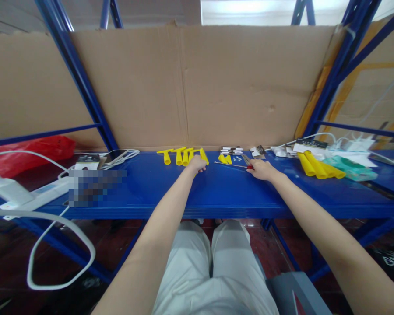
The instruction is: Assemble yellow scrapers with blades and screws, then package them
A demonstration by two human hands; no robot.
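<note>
My left hand is closed at the right end of a row of yellow T-shaped pieces on the blue table; its fingers touch the last yellow piece, and whether they grip it is hard to tell. My right hand is wrapped round the red handle of a screwdriver, whose thin metal shaft points left over the table. Just behind the shaft lie two small yellow pieces. Small black-and-white packets are stacked behind them, and a metal tool lies beside my right fingers.
Yellow tubes and a green plastic wrapper lie at the right. A power strip, white cables and a red bag are at the left. Cardboard and blue posts stand behind the blue table.
</note>
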